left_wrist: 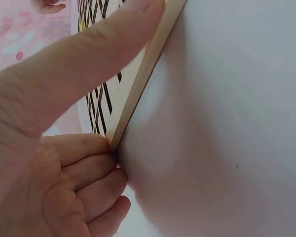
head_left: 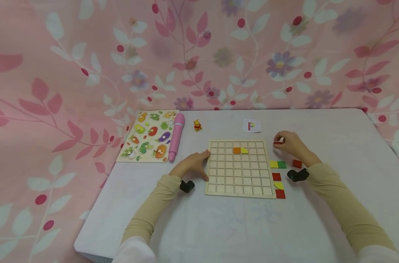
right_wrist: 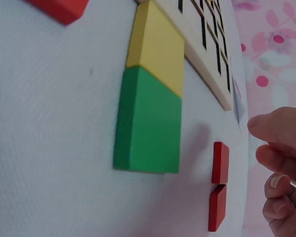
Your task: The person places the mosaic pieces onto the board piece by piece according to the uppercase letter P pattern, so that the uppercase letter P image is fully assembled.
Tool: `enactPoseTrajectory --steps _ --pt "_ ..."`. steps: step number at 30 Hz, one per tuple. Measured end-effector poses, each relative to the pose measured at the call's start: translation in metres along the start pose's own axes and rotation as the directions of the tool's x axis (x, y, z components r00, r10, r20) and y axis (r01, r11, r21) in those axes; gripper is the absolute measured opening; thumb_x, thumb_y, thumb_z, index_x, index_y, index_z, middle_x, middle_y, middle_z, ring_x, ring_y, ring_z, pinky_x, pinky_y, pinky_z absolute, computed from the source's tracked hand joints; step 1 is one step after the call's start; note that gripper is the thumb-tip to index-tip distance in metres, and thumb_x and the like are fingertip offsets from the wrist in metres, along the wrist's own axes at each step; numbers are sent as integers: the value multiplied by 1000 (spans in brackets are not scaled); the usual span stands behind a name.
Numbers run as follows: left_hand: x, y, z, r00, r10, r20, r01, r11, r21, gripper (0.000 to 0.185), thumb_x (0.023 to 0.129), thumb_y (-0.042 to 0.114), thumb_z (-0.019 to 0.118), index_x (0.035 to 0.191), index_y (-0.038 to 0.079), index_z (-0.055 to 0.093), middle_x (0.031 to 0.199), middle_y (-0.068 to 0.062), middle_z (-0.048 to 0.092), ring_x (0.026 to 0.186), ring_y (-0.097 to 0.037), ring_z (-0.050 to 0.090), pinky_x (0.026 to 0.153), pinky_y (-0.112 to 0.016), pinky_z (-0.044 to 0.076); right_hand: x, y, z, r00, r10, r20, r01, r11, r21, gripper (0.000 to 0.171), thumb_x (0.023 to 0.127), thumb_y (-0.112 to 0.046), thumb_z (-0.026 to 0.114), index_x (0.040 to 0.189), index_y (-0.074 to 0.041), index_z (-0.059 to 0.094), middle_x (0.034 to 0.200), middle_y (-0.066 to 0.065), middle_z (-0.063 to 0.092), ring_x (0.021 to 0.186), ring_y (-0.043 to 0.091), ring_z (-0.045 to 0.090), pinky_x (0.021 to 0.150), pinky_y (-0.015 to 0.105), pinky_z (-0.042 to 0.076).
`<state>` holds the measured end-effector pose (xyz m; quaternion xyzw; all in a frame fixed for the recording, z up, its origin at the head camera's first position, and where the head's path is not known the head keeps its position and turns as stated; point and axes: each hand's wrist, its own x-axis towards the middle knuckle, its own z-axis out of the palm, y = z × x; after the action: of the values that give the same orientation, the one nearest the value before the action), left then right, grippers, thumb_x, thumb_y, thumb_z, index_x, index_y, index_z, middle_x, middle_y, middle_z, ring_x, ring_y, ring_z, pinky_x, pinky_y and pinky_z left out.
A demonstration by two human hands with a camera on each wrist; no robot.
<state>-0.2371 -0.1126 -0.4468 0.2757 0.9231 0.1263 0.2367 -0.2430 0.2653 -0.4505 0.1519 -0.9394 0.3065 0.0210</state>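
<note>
We brace the grid board point(head_left: 239, 168) on the counter point(head_left: 219, 226) with our left hand point(head_left: 192, 165), thumb along its left edge and fingers curled against it, so it cannot slide. Right of the board, our right hand point(head_left: 291, 143) hovers over two red tiles point(right_wrist: 218, 183), fingers loosely curled, holding nothing visible.

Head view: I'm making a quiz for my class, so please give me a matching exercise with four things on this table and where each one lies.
Things:
1 pen
2 orange tile
3 green tile
4 card

Places:
A in a cell of the board
B beside the vegetable puzzle
C beyond the board's far edge
D right of the board, touching a yellow tile

Pairs: 1-B; 2-A; 3-D; 4-C
</note>
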Motion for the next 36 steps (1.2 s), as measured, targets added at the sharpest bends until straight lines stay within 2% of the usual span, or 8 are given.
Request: enactPoseTrajectory --steps 4,9,16,20,25,31,36 --pt "1 1 0 1000 -8 -1 8 1000 15 108 56 38 84 141 5 25 144 -11 21 125 -34 27 102 -37 22 -2 6 1 994 77 80 -79 997 18 24 79 -3 65 99 8 58 96 22 56 83 33 49 73 45 43" --pt "2 0 1 1000 -2 12 1 1000 23 108 57 41 82 142 7 23 144 -9 19 127 -31 25 103 -37 20 -6 13 0 973 165 161 -166 986 -7 32 79 1 60 108 12 52 107 28 49 99 40 44 86 53 36" --pt "2 0 1 1000 -4 19 3 999 49 109 59 43 81 142 6 21 145 -9 17 128 -27 25 103 -37 20 -6 15 1 974 155 166 -151 988 -33 26 78 1 58 101 13 55 98 26 51 89 37 45 81 51 39" --pt "1 0 1 1000 -10 10 9 999 45 109 58 42 82 142 6 22 145 -9 18 127 -29 26 103 -38 21 -6 15 2 970 186 154 -186 982 -12 22 80 0 59 98 10 55 95 23 49 87 35 44 78 48 41" --pt "2 -1 2 1000 -10 16 10 999 48 109 58 42 82 142 6 22 145 -9 18 127 -28 26 103 -37 20 -7 16 4 966 211 152 -216 976 19 26 80 -1 61 102 8 51 95 21 49 85 34 43 76 46 41" --pt "1 -1 2 1000 0 17 -1 999 44 109 58 41 82 141 4 22 144 -11 19 128 -27 26 103 -37 20 -5 16 6 964 200 173 -200 980 -17 31 79 -4 62 105 11 53 95 22 53 85 33 45 78 48 41" --pt "0 0 0 1000 -2 18 1 999 35 109 58 41 82 142 5 22 144 -11 19 128 -26 25 104 -37 19 -6 14 4 971 182 157 -180 983 -29 32 78 -7 64 104 11 57 95 22 55 85 33 48 78 48 42"
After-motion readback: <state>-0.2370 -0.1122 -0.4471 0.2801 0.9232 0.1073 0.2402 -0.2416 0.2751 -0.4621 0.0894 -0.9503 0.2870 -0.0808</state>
